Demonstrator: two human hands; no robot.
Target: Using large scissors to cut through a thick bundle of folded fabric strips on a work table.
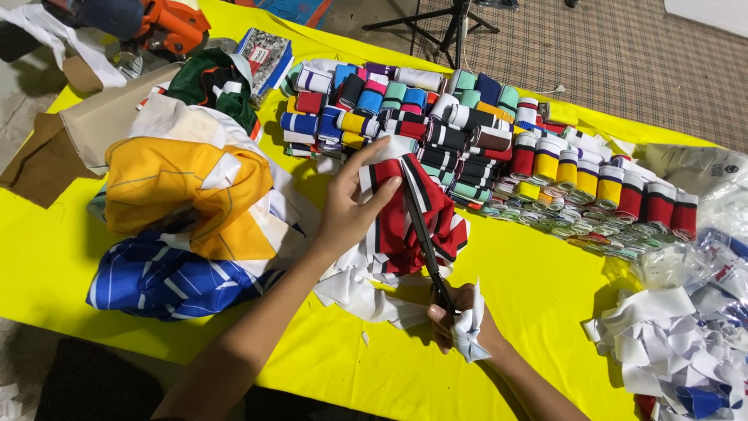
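The head camera looks down on a table (538,288) covered in smooth bright yellow sheet. At its middle lies a piece of ribbed knit cloth (405,222), red with black and white stripes, soft and rumpled, resting on a litter of white scraps (354,288). Behind it stands a wide bank of small rolled knit bands (467,132), tight cylinders in blue, teal, black, white, red and yellow, packed side by side; the ones to the right are banded red, yellow and white. To the left a heap of folded garments (195,218) rises, slick orange-yellow cloth with white panels on top and blue cloth with thin white stripes beneath. At the right edge sit crinkled clear plastic bags (701,226) and a loose pile of white offcuts (670,351).

The left hand (351,206) lies on the striped cloth, thumb and fingers pinched on its upper edge and lifting it slightly; the fingers are close together, clamped on the fabric. The right hand (460,316) is closed around the handles of long dark scissors (425,234), a wad of white cloth tucked in the same grip. The blades run up along the striped cloth towards the left fingertips, lying nearly together, their tips at the cloth's top edge.
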